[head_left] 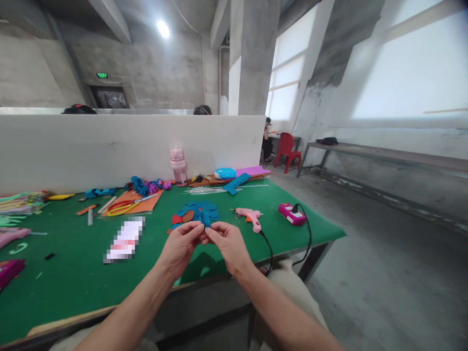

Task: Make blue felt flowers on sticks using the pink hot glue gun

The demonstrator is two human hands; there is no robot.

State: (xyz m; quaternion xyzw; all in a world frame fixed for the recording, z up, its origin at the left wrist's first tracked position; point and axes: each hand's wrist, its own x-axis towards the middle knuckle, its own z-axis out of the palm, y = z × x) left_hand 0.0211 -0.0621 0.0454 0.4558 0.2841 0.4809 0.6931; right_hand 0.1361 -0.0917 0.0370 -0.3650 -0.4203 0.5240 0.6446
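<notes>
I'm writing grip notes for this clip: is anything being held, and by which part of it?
Yes: a small blue piece. The left hand and right hand pinch it together at its lower end.

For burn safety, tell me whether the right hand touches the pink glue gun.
Apart: the head view shows green tabletop between right hand and glue gun.

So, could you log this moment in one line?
left hand: pinching blue piece; right hand: pinching it too; pink glue gun: on green table
</notes>
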